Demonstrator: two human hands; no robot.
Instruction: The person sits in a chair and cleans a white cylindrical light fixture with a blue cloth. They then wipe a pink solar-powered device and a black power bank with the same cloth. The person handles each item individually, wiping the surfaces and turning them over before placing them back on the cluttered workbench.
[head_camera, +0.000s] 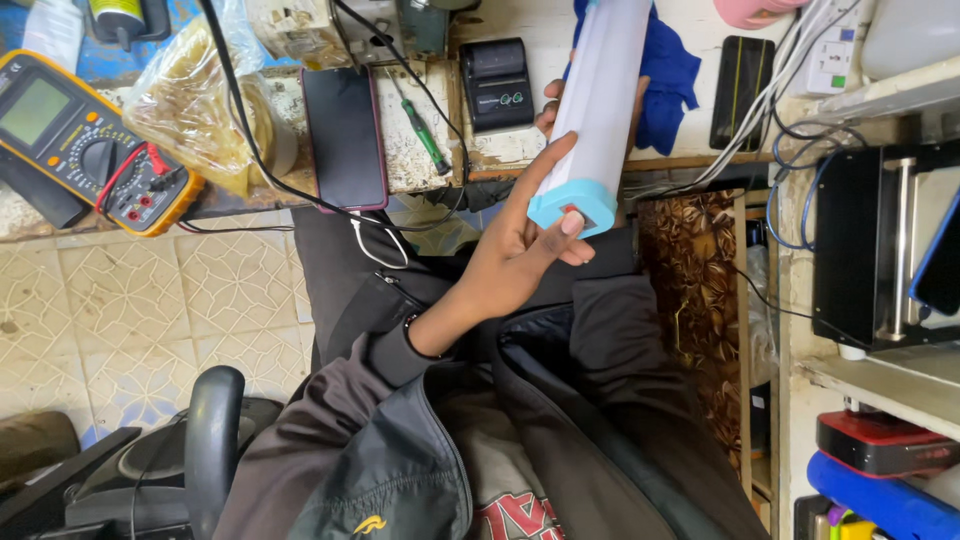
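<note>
I have a long white tube lamp with a light blue end cap in hand, held up over the front edge of the desk, between my lap and the clutter on it. Its long axis runs almost straight away from me, leaning a little to the right as it goes, with the capped end pointing back toward my body and the far end running out of view at the top. My left hand has its grip closed around the capped end, thumb pressed across the blue cap and fingers curled beneath, which I judge keeps the tube steady and lets me turn the end toward my eyes. Fingers of my right hand show at the tube's left side further up, touching it, but most of that hand is hidden behind the tube, so I cannot tell how far its grip closes. Behind the tube lies a blue cloth. Just left of it sit a small black printer, a green-handled screwdriver and a dark phone lying flat. Well off to the left is a yellow multimeter.
</note>
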